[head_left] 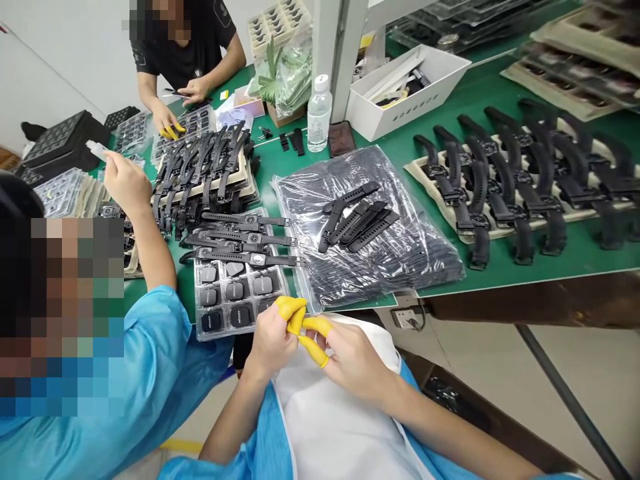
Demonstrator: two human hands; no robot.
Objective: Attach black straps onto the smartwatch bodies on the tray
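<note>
My left hand [273,340] and my right hand [350,357] meet above my lap, just off the table edge. Yellow finger cots [314,350] cover the thumb and index finger of each hand. The left fingers are closed in a pinch, and the right fingertips press against them; anything held between them is hidden. Close beyond my left hand lies a clear tray [203,330] of dark square watch bodies, with several strapped watches [250,238] across its far end. Loose black watch straps [360,217] rest on a stack of plastic-bagged straps [400,267] ahead.
Strapped watches fill a beige tray [463,237] at right. Watch-laden trays [205,167] are piled at left centre. A bottle [319,117] and white box [395,110] stand behind. A co-worker in blue [150,353] sits close on my left; another person [185,60] works across the table.
</note>
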